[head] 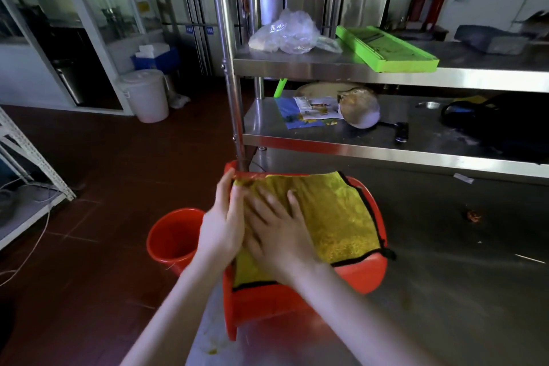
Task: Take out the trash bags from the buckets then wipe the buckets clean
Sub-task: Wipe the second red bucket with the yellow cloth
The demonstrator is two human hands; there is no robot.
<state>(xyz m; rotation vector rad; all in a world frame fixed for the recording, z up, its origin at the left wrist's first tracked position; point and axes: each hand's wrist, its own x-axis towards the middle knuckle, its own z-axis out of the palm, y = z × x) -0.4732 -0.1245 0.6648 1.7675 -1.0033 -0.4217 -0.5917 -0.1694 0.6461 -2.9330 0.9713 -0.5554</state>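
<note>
Our right hand [279, 235] presses flat on the yellow cloth [335, 217] over the red bucket [297, 301]; beside it, our left hand [222, 217] pinches the cloth's edge.

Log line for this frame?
right hand flat on yellow cloth | left hand at cloth edge, grip unclear | cloth over red bucket on table | second bucket on floor

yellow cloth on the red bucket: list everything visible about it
The cloth is yellow and fuzzy like microfibre, with black stitched edging and a small black loop at its near right corner. It lies spread over the red bucket on the steel table. The left hand grips its left edge; the right hand presses flat on it.
</note>
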